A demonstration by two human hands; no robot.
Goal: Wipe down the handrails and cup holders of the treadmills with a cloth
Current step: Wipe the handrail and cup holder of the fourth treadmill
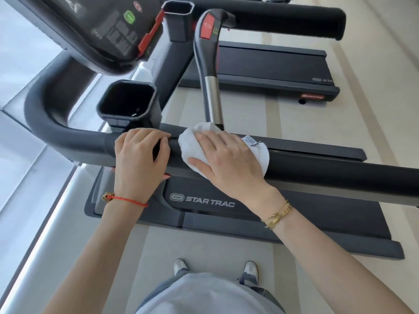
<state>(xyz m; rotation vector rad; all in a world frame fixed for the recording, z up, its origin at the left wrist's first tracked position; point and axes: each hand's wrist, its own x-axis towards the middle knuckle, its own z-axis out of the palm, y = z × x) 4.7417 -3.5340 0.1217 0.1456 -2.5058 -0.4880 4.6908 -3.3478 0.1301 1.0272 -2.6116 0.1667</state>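
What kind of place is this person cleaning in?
Most likely a gym or fitness room: two Star Trac treadmills stand side by side, each with a console, a padded handrail and a cup holder.

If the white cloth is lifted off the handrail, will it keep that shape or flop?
Probably flop: the white cloth drapes over the handrail and bunches under the right hand. It looks like terry, so likely light and not slippery.
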